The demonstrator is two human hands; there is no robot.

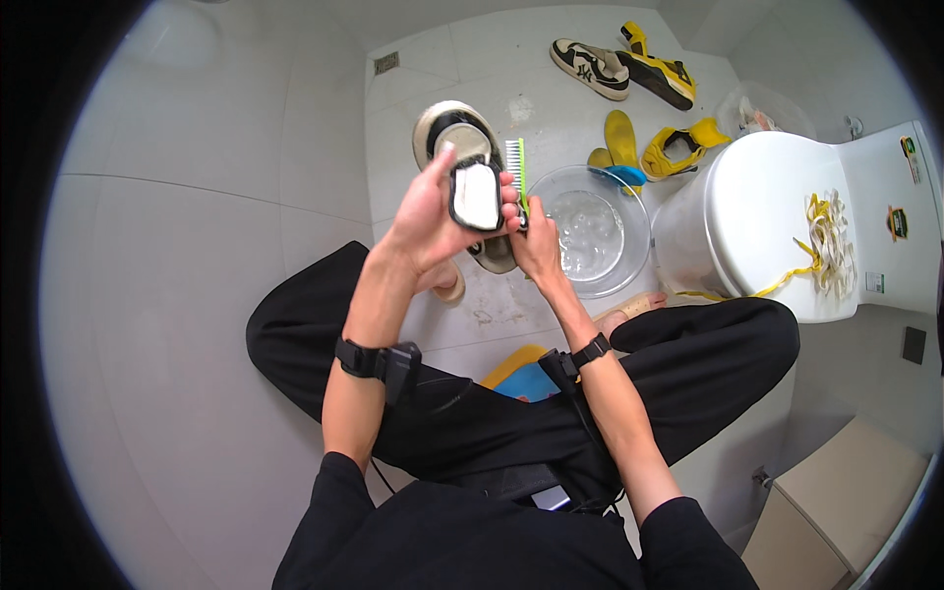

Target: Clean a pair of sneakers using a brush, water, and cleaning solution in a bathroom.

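Note:
My left hand (pixel 435 214) holds a black and off-white sneaker (pixel 441 125) by its tongue, whose white lining faces up. The shoe's toe points away from me. Close at its right side, my right hand (pixel 538 240) grips a scrub brush with a green back and pale bristles (pixel 516 166). The brush stands upright in view beside the shoe, its handle partly hidden by my fingers. Just right of my right hand, a clear plastic basin (pixel 590 236) holds water with bubbles on it.
Behind the basin lie yellow insoles (pixel 622 140), a blue object (pixel 627 175) and a yellow shoe (pixel 675 151). Farther back are a black and white sneaker (pixel 590 70) and another yellow shoe (pixel 667 77). Yellow and white shoelaces (pixel 830 243) rest on the toilet lid (pixel 767 199) at right.

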